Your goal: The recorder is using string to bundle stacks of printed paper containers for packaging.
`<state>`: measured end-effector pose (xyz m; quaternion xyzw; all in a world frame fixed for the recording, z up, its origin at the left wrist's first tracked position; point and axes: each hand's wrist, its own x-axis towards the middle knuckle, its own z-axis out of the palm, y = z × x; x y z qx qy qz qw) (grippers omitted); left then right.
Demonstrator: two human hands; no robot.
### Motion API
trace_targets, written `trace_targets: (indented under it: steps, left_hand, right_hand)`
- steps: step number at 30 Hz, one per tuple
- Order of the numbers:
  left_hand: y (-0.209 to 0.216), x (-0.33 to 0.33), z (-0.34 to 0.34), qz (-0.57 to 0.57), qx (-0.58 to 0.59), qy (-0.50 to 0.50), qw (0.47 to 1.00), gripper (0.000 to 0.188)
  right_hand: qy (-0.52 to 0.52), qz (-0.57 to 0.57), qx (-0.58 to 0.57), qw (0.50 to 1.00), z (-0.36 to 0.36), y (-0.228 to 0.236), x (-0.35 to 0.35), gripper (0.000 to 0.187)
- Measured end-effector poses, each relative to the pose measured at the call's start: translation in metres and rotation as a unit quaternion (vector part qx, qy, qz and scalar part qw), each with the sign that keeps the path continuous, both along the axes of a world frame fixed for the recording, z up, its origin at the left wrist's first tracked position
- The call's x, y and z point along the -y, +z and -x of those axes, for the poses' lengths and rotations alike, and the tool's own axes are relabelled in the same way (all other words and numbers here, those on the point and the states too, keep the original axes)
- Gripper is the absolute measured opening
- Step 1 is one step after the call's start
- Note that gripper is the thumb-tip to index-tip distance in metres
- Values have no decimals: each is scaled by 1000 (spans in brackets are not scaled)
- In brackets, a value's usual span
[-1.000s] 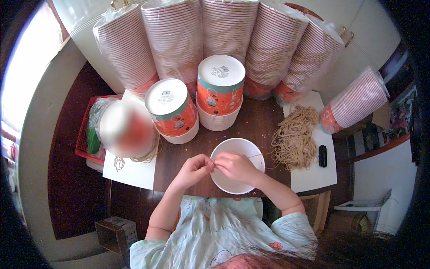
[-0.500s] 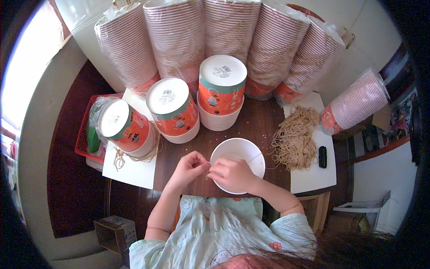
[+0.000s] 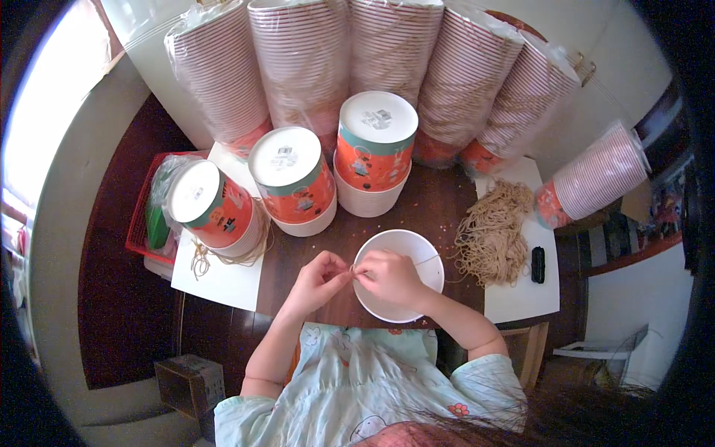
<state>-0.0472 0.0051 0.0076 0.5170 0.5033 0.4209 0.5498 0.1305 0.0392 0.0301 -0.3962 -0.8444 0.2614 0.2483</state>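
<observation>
A white paper bucket (image 3: 399,241) stands mouth up at the table's near edge. A thin tan cord (image 3: 427,261) runs across its inside to the right wall, where a small hole shows. At the bucket's left rim, my left hand (image 3: 322,283) pinches the cord between thumb and fingertips. Fingertip to fingertip with it, my right hand (image 3: 390,277) reaches over the bucket's mouth and is also closed on the cord. Fingers hide most of the cord between the two hands.
Upturned orange buckets (image 3: 376,160) stand in short stacks behind and to the left. Tall plastic-wrapped bucket stacks (image 3: 298,67) line the back. On the right lie a heap of tan cords (image 3: 493,235), a black object (image 3: 538,265) and another wrapped stack (image 3: 596,175). A red basket (image 3: 138,223) is far left.
Both hands stay at the bucket's left rim, their fingertips a little closer together. The whole view has shifted slightly.
</observation>
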Motion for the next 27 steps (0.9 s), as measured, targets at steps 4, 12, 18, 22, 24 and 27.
trace_targets:
  steps: [4,12,18,22,24,27]
  left_hand:
    - [-15,10,4,-63,-122,32,990,15]
    - [-19,19,-9,-125,-216,68,966,14]
    - [-18,15,-15,-204,-215,119,948,13]
    - [-25,15,-18,-164,-145,127,967,13]
    - [-30,15,-17,-155,-111,128,973,13]
    - [-27,16,-19,-155,-89,126,976,14]
  right_hand:
    - [4,50,-35,998,-2,-5,-6,6]
    - [18,66,-34,997,-3,-8,-7,7]
    - [19,84,-34,996,-2,-10,-8,7]
    - [22,80,-36,996,-2,-10,-8,7]
    - [23,90,-31,995,-2,-7,-8,8]
    - [19,89,-32,995,-2,-8,-8,8]
